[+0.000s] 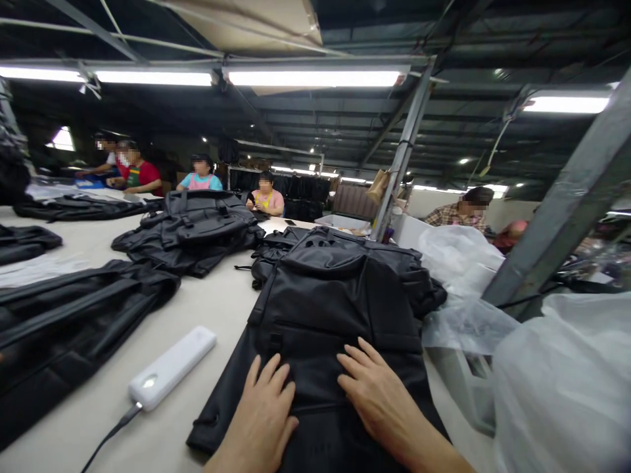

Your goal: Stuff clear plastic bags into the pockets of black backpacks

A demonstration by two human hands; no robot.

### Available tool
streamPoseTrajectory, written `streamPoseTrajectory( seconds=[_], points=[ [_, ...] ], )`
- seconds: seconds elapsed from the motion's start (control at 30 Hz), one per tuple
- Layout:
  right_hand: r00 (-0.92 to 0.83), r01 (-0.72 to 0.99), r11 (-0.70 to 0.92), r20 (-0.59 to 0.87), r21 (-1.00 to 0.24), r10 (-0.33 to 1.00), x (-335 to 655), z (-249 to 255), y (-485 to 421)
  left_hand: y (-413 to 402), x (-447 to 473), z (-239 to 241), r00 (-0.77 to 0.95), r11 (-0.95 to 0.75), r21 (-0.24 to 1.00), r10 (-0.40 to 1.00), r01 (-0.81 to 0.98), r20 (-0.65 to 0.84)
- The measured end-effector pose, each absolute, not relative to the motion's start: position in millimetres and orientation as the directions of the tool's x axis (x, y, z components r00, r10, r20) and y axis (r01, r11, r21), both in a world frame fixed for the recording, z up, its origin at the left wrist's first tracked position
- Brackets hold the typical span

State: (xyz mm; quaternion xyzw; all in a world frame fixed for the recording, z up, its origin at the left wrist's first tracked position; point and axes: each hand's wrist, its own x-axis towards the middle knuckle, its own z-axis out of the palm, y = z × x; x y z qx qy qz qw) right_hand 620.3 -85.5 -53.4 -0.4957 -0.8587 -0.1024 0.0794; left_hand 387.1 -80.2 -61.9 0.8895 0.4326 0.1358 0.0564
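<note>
A black backpack (pixel 320 302) lies flat on the pale table in front of me, its top end pointing away. Both my hands rest on its front panel. My left hand (pixel 263 407) is laid on the lower left part, fingers spread. On the right side of the panel, my right hand (pixel 372 387) lies palm down with its fingers apart. Neither hand grips anything. Beyond this backpack, more black bags (pixel 419 276) are bunched up against its top and right side.
Left of the backpack lies a white power bank (pixel 172 368) with a black cable. Other black backpacks (pixel 192 226) lie further left. At right are a grey bin (pixel 466 381), white plastic bags (pixel 566 374) and a slanted metal post (pixel 566 197). Several people sit across the table.
</note>
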Motion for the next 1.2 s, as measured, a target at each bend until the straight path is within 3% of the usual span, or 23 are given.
streamPoseTrajectory(
  seconds=[0.1,0.2,0.37,0.43,0.6,0.7,0.87,1.03,1.2],
  points=[
    [-0.542,0.832,0.533,0.018,0.154,0.84,621.9,-51.2,-94.5,-92.3,393.9,-69.7,0.628,-0.652,0.104,0.754,0.751,0.191],
    [-0.57,0.805,0.563,-0.017,0.188,0.821,620.4,-49.0,-107.8,-95.7,398.3,-84.8,0.656,-0.678,0.102,0.732,0.728,0.185],
    [-0.656,0.75,0.628,0.113,0.208,0.746,619.5,-38.6,-121.5,-91.0,405.2,-120.7,0.617,-0.751,0.134,0.618,0.646,0.487],
    [-0.694,0.713,0.668,0.079,0.214,0.716,619.3,-36.0,-125.8,-92.7,408.0,-124.4,0.579,-0.795,0.137,0.537,0.591,0.614],
    [-0.678,0.725,0.677,-0.038,0.128,0.734,614.0,-24.3,-125.7,-107.3,407.0,-107.7,0.478,-0.865,-0.046,0.23,0.499,0.847],
    [-0.574,0.8,0.593,-0.175,0.091,0.8,600.0,-9.6,-111.1,-112.3,402.0,-100.6,0.496,-0.896,-0.083,0.162,0.436,0.853],
    [-0.49,0.805,0.586,-0.452,0.093,0.745,565.5,-2.1,-88.7,-112.8,395.0,-106.5,0.515,-0.915,-0.118,0.107,0.386,0.851],
    [-0.435,0.819,0.56,-0.499,0.128,0.75,549.3,-11.8,-93.6,-111.5,392.4,-114.4,0.489,-0.934,-0.109,0.077,0.341,0.869],
    [-0.445,0.828,0.543,-0.425,0.14,0.788,557.6,-24.8,-95.1,-110.9,392.0,-113.5,0.51,-0.935,-0.071,0.126,0.349,0.851]
  ],
)
